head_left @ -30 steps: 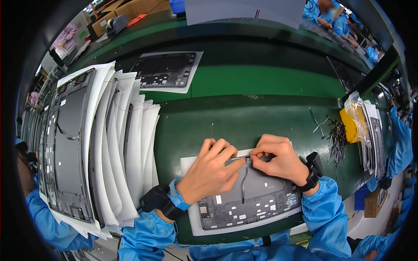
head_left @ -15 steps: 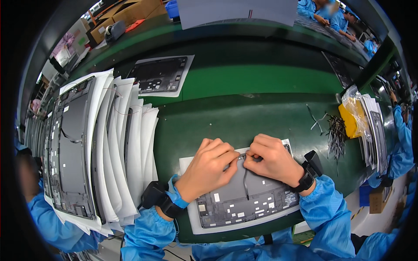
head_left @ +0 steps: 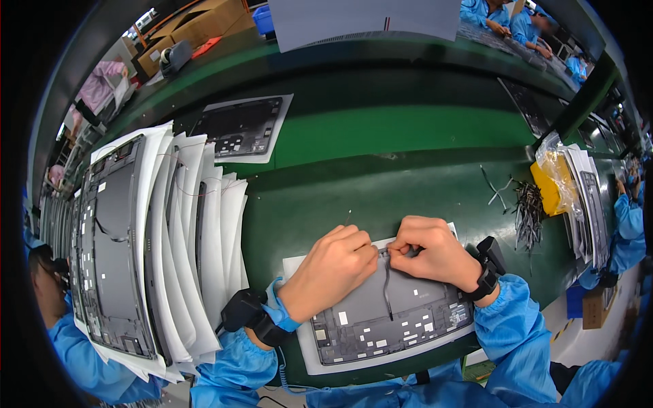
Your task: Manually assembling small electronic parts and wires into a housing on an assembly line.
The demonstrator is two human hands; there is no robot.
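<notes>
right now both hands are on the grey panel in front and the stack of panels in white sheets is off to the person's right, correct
Not quite. Both the left hand and the right hand are on the grey panel, but the stack of panels in white sheets lies to the person's left, not right, as the head view shows.

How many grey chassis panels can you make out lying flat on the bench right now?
3: one under both hands, one atop the white-sheet stack at left, one far on the belt. More may hide between the stacked sheets.
</notes>
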